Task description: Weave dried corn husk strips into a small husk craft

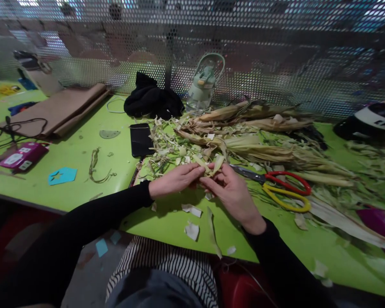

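Observation:
Near the middle of the green table (115, 188), my left hand (176, 179) and my right hand (232, 192) meet at a pale strip of husk (217, 163). The fingers of both hands are pinched on it, and its loose ends stick up above the fingertips. Just right of my right hand lie scissors (263, 179) with one red and one yellow handle. Behind my hands spreads a pile of dried husks (259, 149). Small white scraps (191, 231) and a long thin husk strip (212, 231) lie in front of my hands.
Behind the hands are a black phone (141, 140), a black cloth (154, 100) and a pale green bottle (202, 87). To the left are brown folded paper (60, 109), a magenta device (22, 157) and a blue cutout (62, 176). A perforated metal screen (263, 64) stands behind.

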Available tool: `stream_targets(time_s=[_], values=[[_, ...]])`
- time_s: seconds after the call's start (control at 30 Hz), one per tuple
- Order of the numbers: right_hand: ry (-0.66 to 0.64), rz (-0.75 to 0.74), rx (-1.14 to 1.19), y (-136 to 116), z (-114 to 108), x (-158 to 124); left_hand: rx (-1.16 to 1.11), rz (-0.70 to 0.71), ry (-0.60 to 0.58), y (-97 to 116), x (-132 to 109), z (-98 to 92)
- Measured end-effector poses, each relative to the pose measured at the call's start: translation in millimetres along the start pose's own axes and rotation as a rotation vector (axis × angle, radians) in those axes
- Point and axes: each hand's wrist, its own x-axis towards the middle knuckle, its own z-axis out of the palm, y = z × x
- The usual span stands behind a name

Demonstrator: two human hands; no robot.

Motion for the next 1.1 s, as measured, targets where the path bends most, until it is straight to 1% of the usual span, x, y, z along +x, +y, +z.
stream_targets(time_s=[0.1,0.2,0.3,0.4,0.47,0.57,0.73,0.93,1.03,1.1], values=[[0.008,0.037,0.087,-5.7,-2.2,-0.1,0.003,0.062,-0.016,1.6,0.5,-2.1],[0.085,0.036,0.153,-7.6,-4.1,0.1,-0.079,0.094,-0.066,-0.8,2.2,-3.6],[0.134,0.012,0.141,-4.9,-4.9,1.0,-0.182,0.101,-0.115,-3.4,2.6,-1.7],[0.117,-0.047,0.087,-1.8,-4.7,2.3,-0.273,0.124,-0.105,-3.0,1.5,1.7],[0.093,-0.089,0.031,-1.0,-4.1,2.5,-0.291,0.112,-0.1,-2.7,1.3,3.2],[0.097,-0.12,-0.038,-1.7,-3.2,1.7,-0.265,0.07,-0.107,-4.9,2.6,3.7],[0.19,-0.084,-0.014,-5.2,-2.9,1.7,-0.155,0.023,-0.058,-5.5,2.0,3.6],[0.149,-0.073,-0.014,-6.5,-4.4,2.5,-0.089,0.029,-0.044,0.9,-0.5,4.9],[0.21,-0.063,-0.02,-7.1,-9.0,1.9,-0.077,0.018,-0.046,0.2,0.2,4.4],[0.234,-0.064,-0.064,-7.2,-13.0,3.1,-0.051,0.014,-0.053,-1.9,0.7,4.3]])
